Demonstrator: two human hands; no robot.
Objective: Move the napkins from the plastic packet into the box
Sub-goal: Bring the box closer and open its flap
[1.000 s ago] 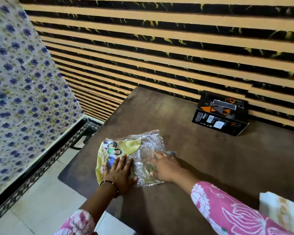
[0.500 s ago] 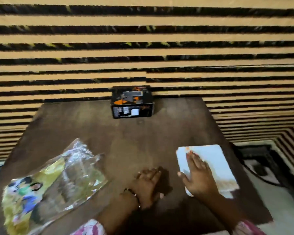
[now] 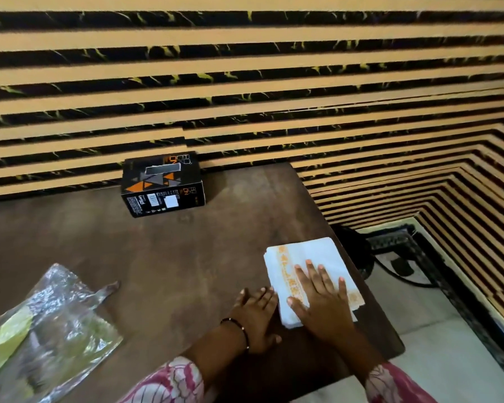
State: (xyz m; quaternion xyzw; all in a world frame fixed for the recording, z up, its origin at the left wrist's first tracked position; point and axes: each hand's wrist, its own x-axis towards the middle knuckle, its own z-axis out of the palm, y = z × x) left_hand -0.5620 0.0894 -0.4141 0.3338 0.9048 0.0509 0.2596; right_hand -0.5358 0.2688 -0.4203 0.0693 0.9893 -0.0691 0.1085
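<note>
Head view: right hand (image 3: 322,303) flat on napkins (image 3: 309,266), left hand (image 3: 255,314) beside

No legible text on the box (image 3: 163,184)

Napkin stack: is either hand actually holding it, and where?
Nothing is gripped. The right hand lies flat on top of the napkin stack; the left hand rests on the table against its left edge.

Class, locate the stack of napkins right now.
The napkins lie at the table's near-right edge, under the right hand, beside the left hand.
</note>
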